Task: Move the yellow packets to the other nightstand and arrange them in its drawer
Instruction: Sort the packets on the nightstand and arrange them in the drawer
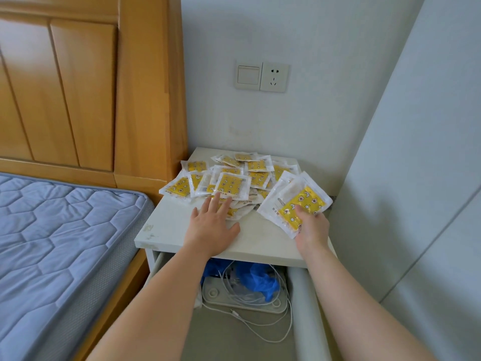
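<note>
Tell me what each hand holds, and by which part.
The right hand grips a few yellow packets by their near corner; the left hand holds nothing, fingers flat at the pile.

A heap of yellow packets (234, 175) is spread over the back of a white nightstand (169, 225). The left hand (212, 225) is laid flat on the top, its straight fingers touching the heap's near edge. A small stack of packets (299, 204) is gripped in the right hand (311, 227). Below, an open drawer (299, 290) is seen, in which white cables (229, 277) and blue plastic (260, 278) lie. A blue mattress (65, 230) is seen at the left.
</note>
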